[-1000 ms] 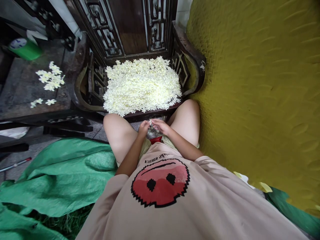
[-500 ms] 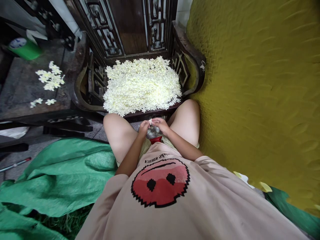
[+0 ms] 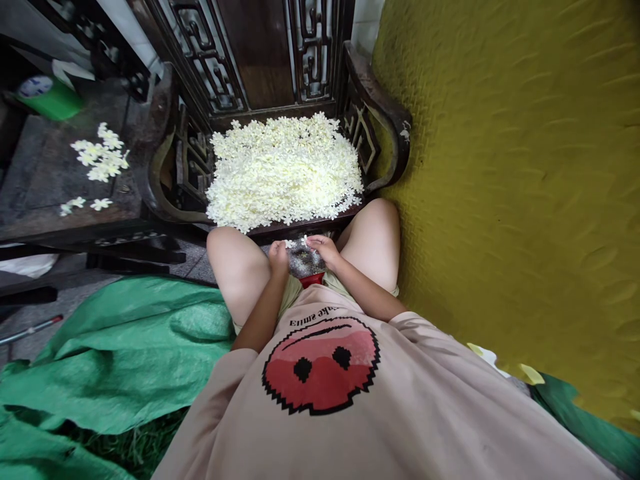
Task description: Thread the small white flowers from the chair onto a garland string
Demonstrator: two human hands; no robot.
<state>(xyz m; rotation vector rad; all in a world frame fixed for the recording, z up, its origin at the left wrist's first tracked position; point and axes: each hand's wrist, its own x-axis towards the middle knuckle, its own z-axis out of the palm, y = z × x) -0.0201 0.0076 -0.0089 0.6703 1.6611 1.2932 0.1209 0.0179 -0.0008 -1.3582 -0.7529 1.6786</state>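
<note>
A big heap of small white flowers covers the seat of a dark carved wooden chair in front of my knees. My left hand is closed in a pinch on a small white flower just below the seat's front edge. My right hand is closed too, its fingertips pinching another small white flower. The two hands are a little apart, above a grey speckled surface between my thighs.
A dark side table at the left carries several loose white flowers and a green container. Green sheeting lies on the floor at my left. A yellow textured wall fills the right side.
My hands were together on one small white piece; now they have drawn apart, the left moving left, each pinching a white flower.
</note>
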